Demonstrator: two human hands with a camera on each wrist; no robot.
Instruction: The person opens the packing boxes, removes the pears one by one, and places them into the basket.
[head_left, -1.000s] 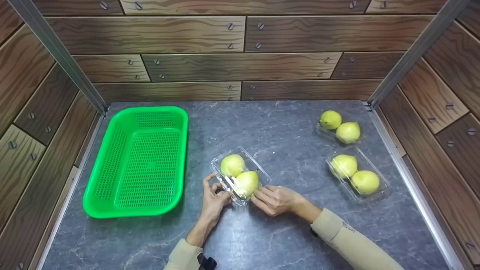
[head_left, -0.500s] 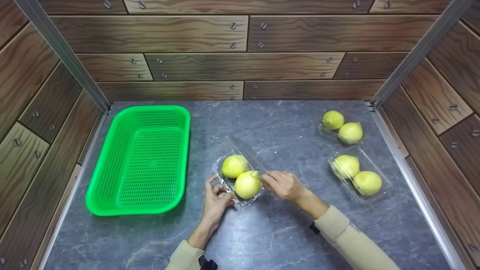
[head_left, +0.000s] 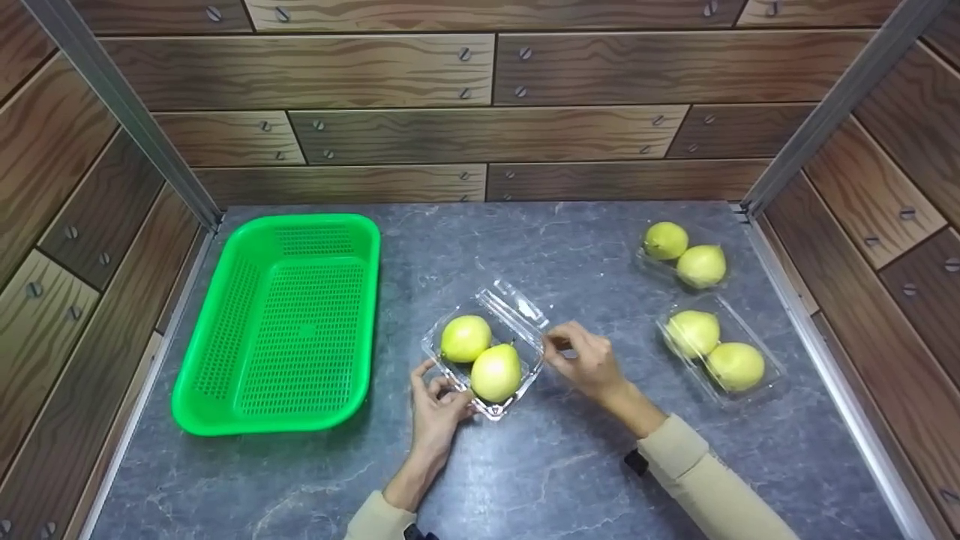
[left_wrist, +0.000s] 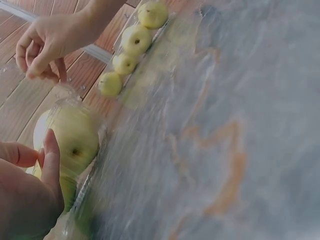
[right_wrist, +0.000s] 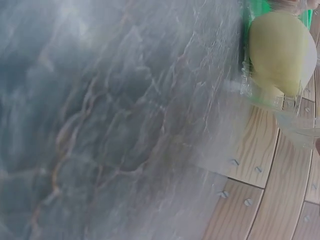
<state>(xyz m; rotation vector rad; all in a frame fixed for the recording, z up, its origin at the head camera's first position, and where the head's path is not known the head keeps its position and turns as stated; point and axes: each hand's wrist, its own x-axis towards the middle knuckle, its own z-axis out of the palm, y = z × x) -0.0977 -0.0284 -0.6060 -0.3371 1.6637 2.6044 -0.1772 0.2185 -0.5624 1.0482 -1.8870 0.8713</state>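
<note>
A clear plastic clamshell box (head_left: pixel 496 411) holds two yellow-green pears (head_left: pixel 496 373) in the middle of the table. My left hand (head_left: pixel 439 409) grips the box's near left side, thumb at the rim and fingers along the wall. The box's lid (head_left: pixel 517 307) stands raised on the far right side. At the lid's right end is my right hand (head_left: pixel 589 360), thumb and forefinger pinching its edge. In the left wrist view, a pear (left_wrist: pixel 75 137) shows behind my left thumb. The right wrist view catches the clear lid (right_wrist: pixel 300 129) beside a fingertip.
A green perforated basket (head_left: pixel 371 322) stands to the left. On the right lie two more clear boxes, each with two pears: a nearer box (head_left: pixel 772 371) and a farther one (head_left: pixel 652 274). Wood-patterned walls (head_left: pixel 375 71) with metal posts enclose the grey marbled table (head_left: pixel 570 480).
The lid, earlier down over the pears, has swung up and away to the far right. My right hand has moved up and right with it; my left hand stays at the box.
</note>
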